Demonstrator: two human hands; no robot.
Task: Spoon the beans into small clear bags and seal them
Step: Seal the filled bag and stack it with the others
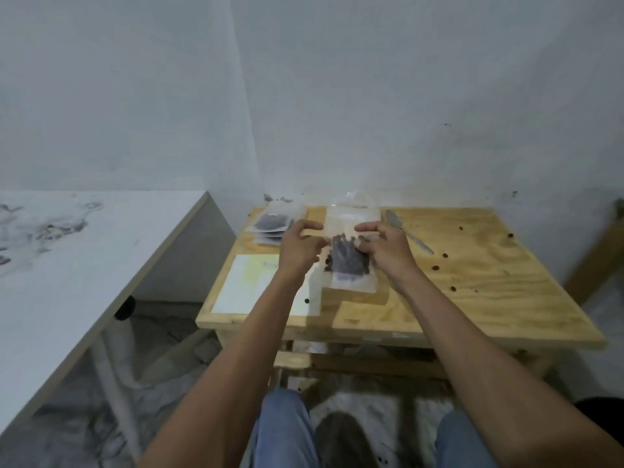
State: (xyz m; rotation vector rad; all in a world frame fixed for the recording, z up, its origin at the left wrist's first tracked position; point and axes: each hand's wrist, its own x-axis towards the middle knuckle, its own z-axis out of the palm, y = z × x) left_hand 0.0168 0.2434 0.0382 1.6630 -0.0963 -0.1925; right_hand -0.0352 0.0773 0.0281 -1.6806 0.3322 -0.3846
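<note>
Your left hand and right hand pinch the bag, part-filled with beans, just above the table, fingers curled on its sides. Risk: mouth unsealed; tilt spills beans. Strays already lie near the spoon.

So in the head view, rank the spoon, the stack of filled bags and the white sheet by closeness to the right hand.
From the right hand:
1. spoon, just to its right.
2. stack of filled bags, far left, beyond the left hand.
3. white sheet, front left; close to the stack's distance, so the order is uncertain.
</note>
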